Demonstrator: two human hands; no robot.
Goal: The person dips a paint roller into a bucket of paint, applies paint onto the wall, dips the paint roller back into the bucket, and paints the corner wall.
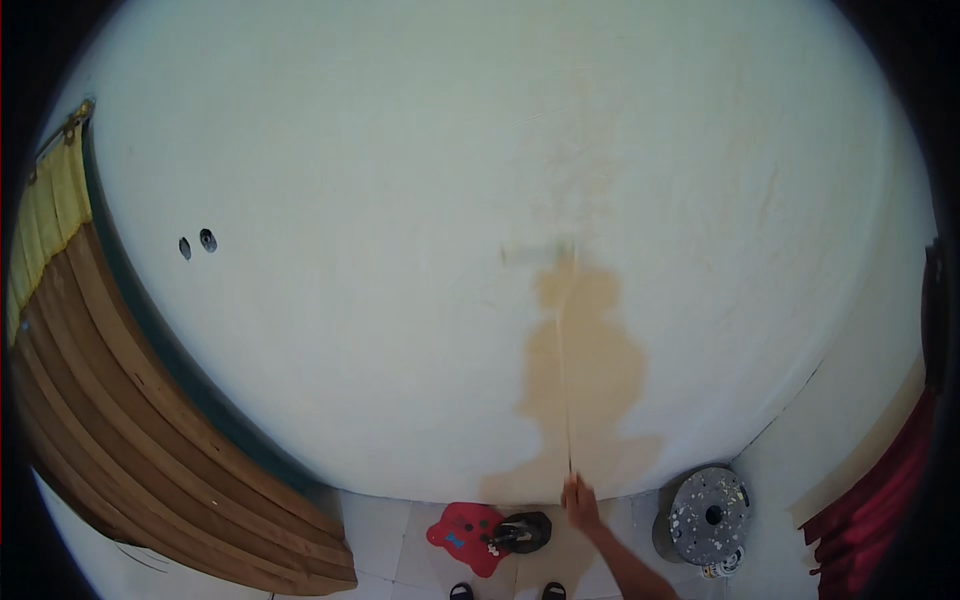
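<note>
My right hand (pixel 580 501), low and right of centre, is closed around the lower end of a long thin pole (pixel 562 375). The pole reaches up to a paint roller (pixel 536 255), blurred, at the pale wall (pixel 360 300). A shadow of a head and shoulders falls on the wall around the pole. My left hand is out of view. Before me on the floor, a black container (pixel 534 531) with something dark in it stands partly over a red animal-shaped mat (pixel 459 525).
A paint-spattered grey drum or spool (pixel 709 514) stands at the right corner, with a small white container (pixel 724 564) beside it. Brown curtains (pixel 172 450) hang at the left, a red curtain (pixel 870 517) at the right. Two holes (pixel 208 240) are in the wall. My sandalled feet show below.
</note>
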